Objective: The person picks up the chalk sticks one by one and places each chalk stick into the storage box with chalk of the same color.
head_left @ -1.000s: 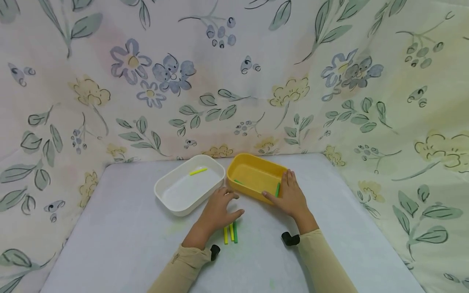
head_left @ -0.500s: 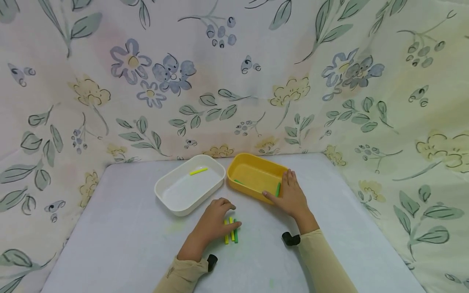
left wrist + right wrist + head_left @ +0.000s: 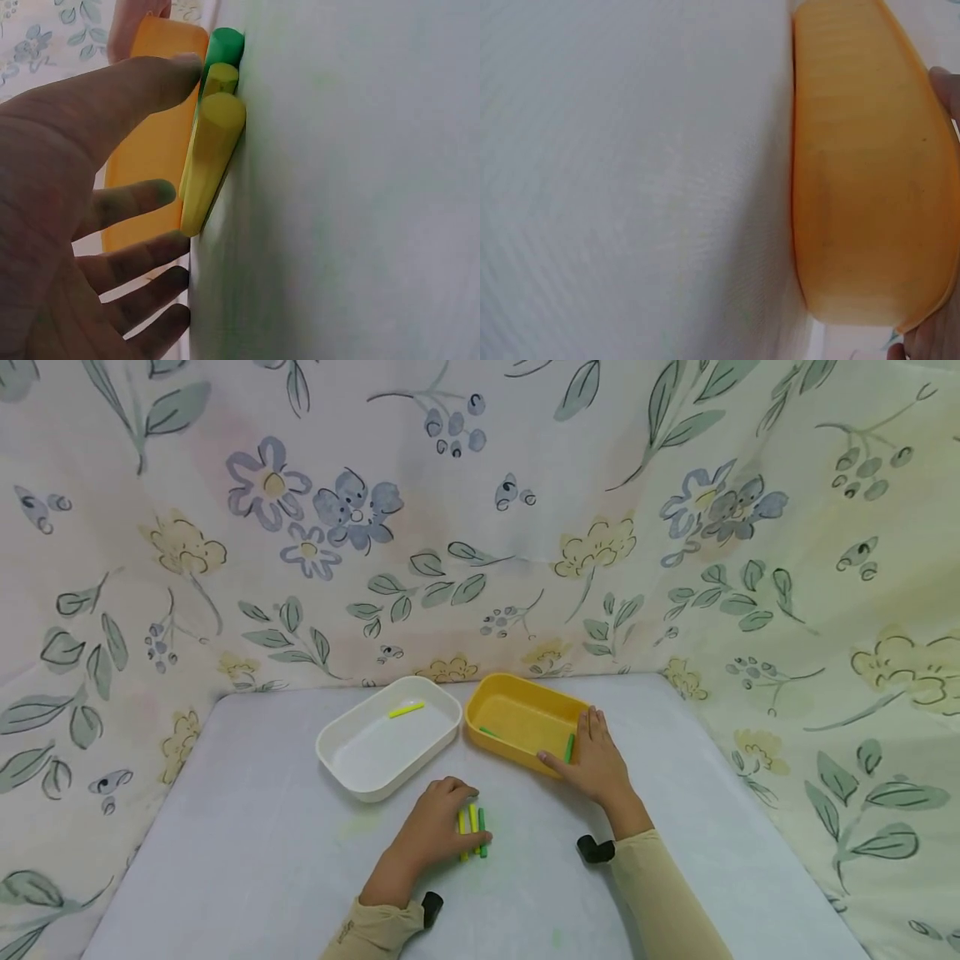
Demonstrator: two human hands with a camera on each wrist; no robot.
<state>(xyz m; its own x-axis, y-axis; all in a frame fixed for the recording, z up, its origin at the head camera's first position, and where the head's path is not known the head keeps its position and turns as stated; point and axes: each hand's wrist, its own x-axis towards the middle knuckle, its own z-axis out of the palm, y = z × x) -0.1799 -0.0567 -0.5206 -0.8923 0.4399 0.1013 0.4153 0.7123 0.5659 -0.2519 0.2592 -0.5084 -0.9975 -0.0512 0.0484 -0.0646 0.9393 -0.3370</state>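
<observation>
In the head view, my left hand point(image 3: 431, 827) reaches over two yellow chalk sticks point(image 3: 462, 837) and one green chalk stick point(image 3: 482, 833) lying side by side on the white cloth. Its thumb point(image 3: 142, 86) spans across above the sticks, with the other fingers spread at their far ends. Green smudges mark a fingertip. My right hand point(image 3: 596, 762) rests on the near right corner of the yellow tray point(image 3: 517, 714), fingers straight along the right rim and thumb on the near rim. Inside that tray lie two green chalk pieces point(image 3: 568, 748).
A white tray point(image 3: 352, 781) stands left of the yellow one, close beside it, with one yellow chalk stick point(image 3: 407, 711) inside. Faint green and yellow smears mark the white cloth point(image 3: 247, 827). A floral curtain point(image 3: 450, 610) hangs behind the table.
My left hand has moved back toward me from near the trays and lowered its thumb over the chalk sticks. The right hand has stayed on the yellow tray.
</observation>
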